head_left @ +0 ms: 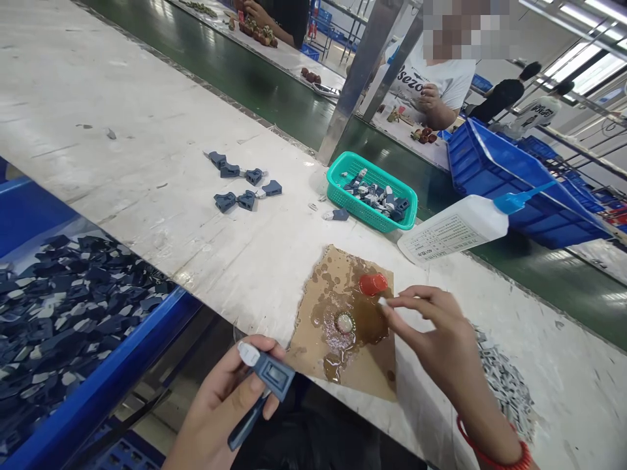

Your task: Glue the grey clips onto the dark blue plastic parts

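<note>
My left hand (pixel 230 391), at the table's near edge, is closed around dark blue-grey plastic parts. The upper part (pixel 277 375) has a recessed rectangle and a light grey tip piece (pixel 249 354); another dark part (pixel 247 421) hangs below it. Between thumb and fingertips, my right hand (pixel 435 326) pinches a small whitish piece (pixel 383 301) over a torn cardboard sheet (pixel 306 326). Brown wet stains and shiny liquid cover much of that sheet. On it lie a red cap (pixel 373 284), close to my right fingertips, and a round pale object (pixel 345 323).
A green basket (pixel 372 215) holds similar parts. Joined blue parts (pixel 235 171) lie left of it. A white bottle with blue nozzle (pixel 453 228) leans nearby. Small grey pieces (pixel 507 385) are piled right. A blue crate (pixel 142 339) of parts stands left. Other people work across the line.
</note>
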Available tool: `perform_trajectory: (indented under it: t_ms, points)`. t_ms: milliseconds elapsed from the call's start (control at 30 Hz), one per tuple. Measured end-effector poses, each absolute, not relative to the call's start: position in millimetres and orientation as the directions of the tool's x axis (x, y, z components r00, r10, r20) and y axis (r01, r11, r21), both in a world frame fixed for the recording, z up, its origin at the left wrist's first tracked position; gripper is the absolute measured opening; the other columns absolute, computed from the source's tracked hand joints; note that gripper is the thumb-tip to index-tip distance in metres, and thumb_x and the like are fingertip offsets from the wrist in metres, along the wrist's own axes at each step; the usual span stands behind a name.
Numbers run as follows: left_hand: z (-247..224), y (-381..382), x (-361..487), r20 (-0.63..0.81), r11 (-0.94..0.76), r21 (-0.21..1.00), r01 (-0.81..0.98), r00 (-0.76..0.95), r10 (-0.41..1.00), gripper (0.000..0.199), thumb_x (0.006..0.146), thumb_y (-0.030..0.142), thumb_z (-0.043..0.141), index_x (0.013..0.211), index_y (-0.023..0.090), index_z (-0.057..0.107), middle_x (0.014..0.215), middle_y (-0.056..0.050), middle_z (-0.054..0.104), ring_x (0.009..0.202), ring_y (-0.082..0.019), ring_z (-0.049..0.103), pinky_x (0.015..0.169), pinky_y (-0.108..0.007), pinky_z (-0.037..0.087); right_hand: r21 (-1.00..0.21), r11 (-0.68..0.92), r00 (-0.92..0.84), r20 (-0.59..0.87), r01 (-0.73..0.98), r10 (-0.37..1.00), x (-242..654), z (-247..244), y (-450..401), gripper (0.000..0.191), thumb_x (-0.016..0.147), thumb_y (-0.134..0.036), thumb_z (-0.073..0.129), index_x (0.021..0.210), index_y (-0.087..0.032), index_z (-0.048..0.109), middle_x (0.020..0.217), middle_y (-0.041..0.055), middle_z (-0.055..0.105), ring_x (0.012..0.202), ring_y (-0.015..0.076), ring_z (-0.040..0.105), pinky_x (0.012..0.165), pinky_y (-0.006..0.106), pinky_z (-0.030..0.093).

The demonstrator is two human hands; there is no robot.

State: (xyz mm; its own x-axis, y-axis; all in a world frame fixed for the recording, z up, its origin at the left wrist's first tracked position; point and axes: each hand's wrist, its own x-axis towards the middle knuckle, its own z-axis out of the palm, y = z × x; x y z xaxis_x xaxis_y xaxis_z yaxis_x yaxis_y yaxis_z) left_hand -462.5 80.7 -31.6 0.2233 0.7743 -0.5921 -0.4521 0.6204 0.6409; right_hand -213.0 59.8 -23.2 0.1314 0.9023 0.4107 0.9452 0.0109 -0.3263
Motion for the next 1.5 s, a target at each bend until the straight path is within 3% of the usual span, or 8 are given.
perform_trajectory:
  t_ms: [267, 533, 900, 1167, 1267, 1367, 1433, 1500]
  points:
    - [-35, 74, -455, -0.473, 0.505, 0.813, -0.29, 0.178, 0.863, 0.02, 0.065, 0.042, 0.074, 0.078, 0.027, 0.071, 0.081, 0.003, 0.067, 0.056, -0.009, 0.05, 0.055, -0.021, 0.041, -0.29, 0.027, 0.126, 0.495, 0.957, 0.86, -223, -24, 53, 0.01, 0.08, -0.032, 0.061, 0.079, -0.022, 0.066, 0.083, 0.0046, 0.058, 0.079, 0.0193, 0.053, 0.07, 0.035, 0.042]
    - [-39, 69, -453, -0.19, 0.215, 0.971, -0.106, 0.207, 0.96, 0.013, 0.077, 0.026, 0.061, 0.083, 0.034, 0.069, 0.086, 0.006, 0.066, 0.08, -0.014, 0.058, 0.078, -0.019, 0.04, -0.542, 0.262, -0.022, 0.409, 0.799, 0.912, -277, 3, 37, 0.012, 0.075, -0.015, 0.063, 0.085, -0.022, 0.062, 0.089, 0.005, 0.051, 0.078, 0.0148, 0.057, 0.06, 0.025, 0.05]
    - [-42, 69, -457, -0.029, 0.055, 0.996, -0.074, 0.314, 0.949, 0.025, 0.081, 0.014, 0.054, 0.092, 0.035, 0.064, 0.092, 0.007, 0.064, 0.089, -0.01, 0.059, 0.079, -0.015, 0.04, -0.487, 0.371, -0.115, 0.478, 0.79, 0.871, -297, -2, 45, 0.006, 0.073, -0.016, 0.063, 0.078, -0.019, 0.062, 0.079, 0.0047, 0.055, 0.071, 0.0144, 0.057, 0.061, 0.028, 0.052]
    - [-45, 66, -461, 0.125, -0.121, 0.992, -0.033, 0.327, 0.937, 0.031, 0.081, 0.009, 0.048, 0.096, 0.033, 0.061, 0.094, 0.007, 0.063, 0.089, -0.009, 0.059, 0.079, -0.015, 0.041, -0.472, 0.419, -0.216, 0.426, 0.776, 0.879, -293, 1, 36, 0.019, 0.072, -0.007, 0.065, 0.085, -0.02, 0.064, 0.079, 0.0049, 0.059, 0.074, 0.0148, 0.056, 0.061, 0.026, 0.051]
    - [-43, 67, -462, 0.166, -0.156, 0.986, -0.057, 0.325, 0.931, 0.031, 0.082, 0.008, 0.047, 0.096, 0.032, 0.062, 0.096, 0.006, 0.063, 0.089, -0.009, 0.06, 0.079, -0.015, 0.042, -0.631, 0.312, -0.102, 0.345, 0.71, 0.933, -290, -3, 32, 0.023, 0.072, -0.01, 0.068, 0.09, -0.024, 0.065, 0.083, 0.0031, 0.063, 0.075, 0.0144, 0.06, 0.063, 0.023, 0.053]
    - [-41, 67, -461, 0.182, -0.135, 0.979, -0.155, 0.349, 0.919, 0.022, 0.085, 0.017, 0.051, 0.095, 0.032, 0.064, 0.096, 0.005, 0.064, 0.087, -0.01, 0.061, 0.077, -0.016, 0.044, -0.881, -0.003, 0.065, 0.032, 0.473, 0.997, -293, -7, 30, 0.029, 0.074, -0.025, 0.07, 0.102, -0.029, 0.064, 0.087, 0.0003, 0.067, 0.074, 0.0134, 0.064, 0.064, 0.019, 0.054]
    - [-41, 65, -458, 0.16, -0.118, 0.983, -0.141, 0.334, 0.929, 0.021, 0.087, 0.024, 0.051, 0.1, 0.034, 0.064, 0.102, 0.003, 0.064, 0.094, -0.011, 0.06, 0.083, -0.017, 0.043, -0.945, -0.176, 0.067, -0.164, 0.275, 0.984, -297, -11, 28, 0.017, 0.078, -0.031, 0.066, 0.095, -0.03, 0.067, 0.084, -0.0009, 0.068, 0.071, 0.0122, 0.064, 0.063, 0.018, 0.053]
    - [-42, 62, -454, 0.136, -0.116, 0.99, -0.084, 0.295, 0.946, 0.025, 0.086, 0.034, 0.053, 0.109, 0.034, 0.061, 0.108, 0.001, 0.062, 0.1, -0.013, 0.058, 0.087, -0.019, 0.041, -0.964, -0.214, 0.081, -0.203, 0.157, 0.976, -303, -13, 27, 0.008, 0.08, -0.031, 0.062, 0.082, -0.029, 0.069, 0.079, -0.0017, 0.068, 0.068, 0.0112, 0.063, 0.063, 0.017, 0.051]
